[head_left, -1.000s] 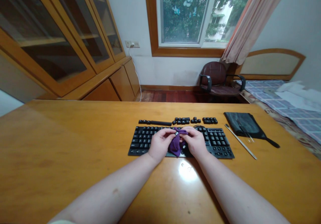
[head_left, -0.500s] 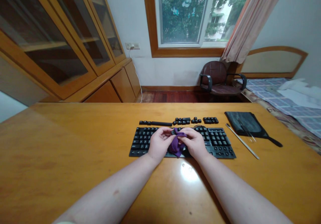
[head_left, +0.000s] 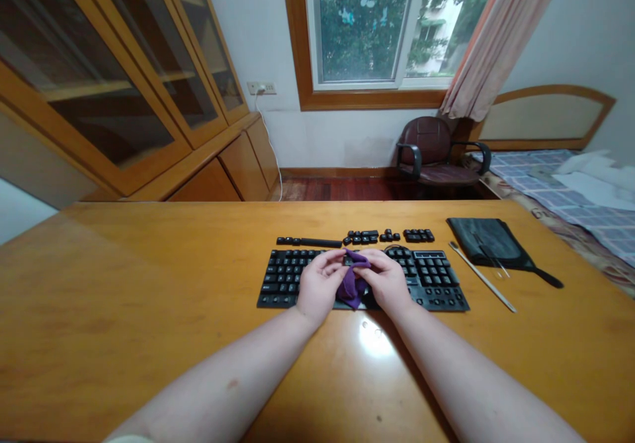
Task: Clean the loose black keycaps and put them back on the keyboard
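At the keyboard's (head_left: 426,274) centre: purple cloth (head_left: 351,289), one, pinched by right hand (head_left: 389,281); left hand (head_left: 320,284), fingers narrow at ten o'clock of it, grip contents unclear. Loose keycaps (head_left: 366,239), twelve o'clock. Advisable: light pressure, cloth folded small, slack kept off bared sockets.

A wood-framed window (head_left: 364,40) interrupts the pale wall (head_left: 337,135); a glazed cabinet (head_left: 139,69) stands left, a maroon chair (head_left: 426,140) and bed (head_left: 526,173) right.
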{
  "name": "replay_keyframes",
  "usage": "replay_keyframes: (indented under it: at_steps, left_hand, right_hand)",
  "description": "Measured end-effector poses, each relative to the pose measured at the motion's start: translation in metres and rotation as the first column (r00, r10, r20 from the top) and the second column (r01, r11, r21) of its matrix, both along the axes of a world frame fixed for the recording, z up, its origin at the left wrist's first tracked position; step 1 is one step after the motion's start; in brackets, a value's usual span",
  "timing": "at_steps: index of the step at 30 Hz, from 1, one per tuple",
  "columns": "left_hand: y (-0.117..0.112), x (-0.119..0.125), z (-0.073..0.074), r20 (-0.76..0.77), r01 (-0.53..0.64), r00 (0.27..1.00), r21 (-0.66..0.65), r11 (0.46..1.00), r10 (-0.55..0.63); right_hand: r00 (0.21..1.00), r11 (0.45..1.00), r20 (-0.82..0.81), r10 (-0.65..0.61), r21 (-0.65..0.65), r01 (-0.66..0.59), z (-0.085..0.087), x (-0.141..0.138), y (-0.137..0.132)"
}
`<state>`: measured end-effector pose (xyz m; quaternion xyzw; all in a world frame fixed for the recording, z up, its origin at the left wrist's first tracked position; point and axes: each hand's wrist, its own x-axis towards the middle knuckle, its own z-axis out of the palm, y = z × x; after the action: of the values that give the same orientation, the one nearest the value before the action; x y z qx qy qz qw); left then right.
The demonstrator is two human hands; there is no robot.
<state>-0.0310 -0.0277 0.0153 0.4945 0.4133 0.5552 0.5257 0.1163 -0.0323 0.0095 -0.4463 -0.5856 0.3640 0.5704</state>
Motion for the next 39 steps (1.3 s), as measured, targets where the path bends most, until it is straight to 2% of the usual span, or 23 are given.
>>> replay_keyframes:
  at_steps: [4,9,11,15,18,20,23,26,28,32,35,39]
  left_hand:
    - [-0.004,0.0,0.005,-0.108,0.002,0.994,0.079,0.997,0.007]
    - [-0.002,0.002,0.001,-0.025,-0.02,1.0,-0.043,0.999,0.019]
    - [-0.001,0.002,0.001,-0.036,-0.037,0.999,-0.056,0.998,0.035]
    - [-0.001,0.002,0.002,-0.056,-0.047,0.998,-0.085,0.995,0.042]
    - [-0.001,0.003,0.001,-0.053,-0.054,0.997,-0.1,0.993,0.049]
    - [0.0,0.003,-0.001,-0.079,-0.067,0.995,-0.061,0.996,0.062]
    - [-0.001,0.0,-0.002,-0.183,-0.084,0.977,0.136,0.987,0.108]
    - [-0.002,-0.006,0.0,-0.311,-0.029,0.939,0.35,0.936,0.145]
    - [-0.002,-0.01,0.001,-0.382,0.03,0.913,0.414,0.91,0.143]
    - [0.0,-0.014,0.002,-0.454,0.095,0.881,0.446,0.89,0.134]
    - [0.001,-0.013,0.001,-0.458,0.079,0.878,0.433,0.898,0.143]
    - [0.002,-0.01,0.0,-0.437,0.039,0.884,0.425,0.904,0.167]
  right_hand:
    - [1.0,1.0,0.006,-0.01,0.016,0.01,-0.002,0.001,0.0]
    - [0.998,0.999,0.056,0.017,0.027,-0.019,-0.001,0.0,0.0]
    - [0.998,0.999,0.057,0.02,0.045,-0.023,0.001,-0.001,-0.001]
    - [0.999,0.996,0.027,-0.029,0.081,0.026,0.002,-0.001,-0.002]
    - [0.999,0.997,0.005,-0.054,0.056,0.054,0.0,-0.001,-0.001]
    - [0.999,0.999,0.005,-0.041,0.014,0.041,-0.001,0.0,-0.001]
    - [1.0,1.0,0.016,-0.022,-0.007,0.022,-0.001,0.0,-0.001]
    - [1.0,1.0,0.006,0.002,-0.011,-0.002,0.001,0.001,-0.001]
    - [1.0,0.999,-0.004,0.031,-0.029,-0.031,0.003,0.001,-0.002]
    - [0.998,0.995,0.011,0.059,-0.082,-0.058,0.005,0.003,-0.001]
    - [0.999,0.991,-0.026,0.042,-0.129,-0.045,0.004,0.003,0.001]
    - [0.999,0.995,0.007,0.046,-0.086,-0.045,0.005,0.002,0.001]
